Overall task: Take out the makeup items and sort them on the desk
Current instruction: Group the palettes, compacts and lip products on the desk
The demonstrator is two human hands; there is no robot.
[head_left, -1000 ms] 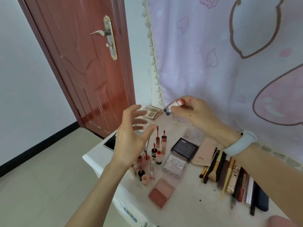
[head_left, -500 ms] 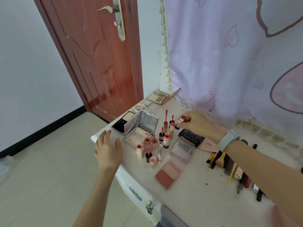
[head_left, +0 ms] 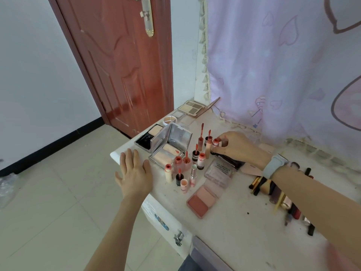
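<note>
Makeup items are shown grouped on the white desk [head_left: 244, 222]: upright lip-gloss tubes [head_left: 197, 155] at centre, an open mirrored powder compact [head_left: 170, 145] to their left, a two-tone blush palette [head_left: 203, 200] nearer the viewer, an eyeshadow palette [head_left: 192, 107] at the far edge, and brushes and pencils [head_left: 273, 190] partly hidden under the right forearm. A small red-capped tube [head_left: 215, 142] is pinched by the fingers of the right hand [head_left: 236, 147] and is held just beside the rear tubes, its base apparently at or near the desk surface. The left hand [head_left: 134, 173] is released, fingers straight, and is laid flat at the desk's front-left corner. Compared with the frame one second earlier, the tube has been carried down from mid-air to the lip-product cluster, and the left hand has been lowered from a raised, spread pose to the desk edge. The placement is judged nearly complete; release of the tube is not yet shown.
</note>
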